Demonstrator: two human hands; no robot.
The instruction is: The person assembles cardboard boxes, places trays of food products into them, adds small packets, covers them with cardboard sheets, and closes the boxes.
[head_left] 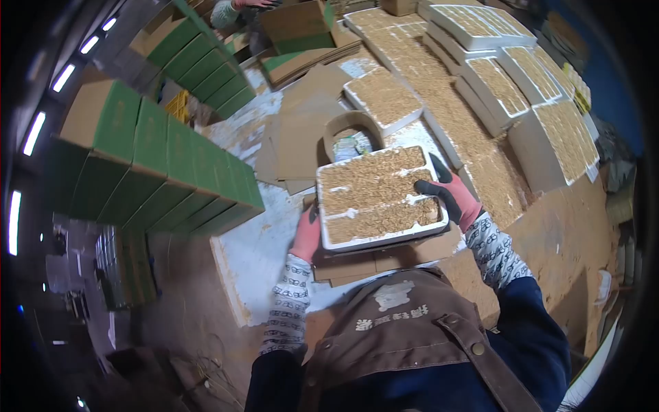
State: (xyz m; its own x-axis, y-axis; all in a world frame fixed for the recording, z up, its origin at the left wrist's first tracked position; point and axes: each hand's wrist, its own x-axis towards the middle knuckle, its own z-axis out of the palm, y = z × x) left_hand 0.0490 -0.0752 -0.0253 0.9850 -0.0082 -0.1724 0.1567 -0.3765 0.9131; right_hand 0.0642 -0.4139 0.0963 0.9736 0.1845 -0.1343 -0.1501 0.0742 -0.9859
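Observation:
A white foam box [381, 196] filled with tan sawdust-like shavings is held up in front of my apron, white dividers showing in rows on its top. My left hand [307, 232], in a pink glove with dark fingertips, grips its left side; most of those fingers are hidden behind the box. On the right side, my right hand [453, 196] in a matching glove clasps the rim, with dark fingers resting over the top edge. Just beyond the box stands a round brown tub [334, 135] holding small pale packets or slips. Flat cardboard sheets [357, 264] lie beneath the box.
Green and brown cartons [147, 141] stand in rows at left. More foam boxes [498, 86] with shavings are stacked at right, beside a shavings-covered surface [446, 103]. Cardboard sheets [302, 103] lie across the white table [250, 275]. Another person's sleeve [225, 14] shows at top.

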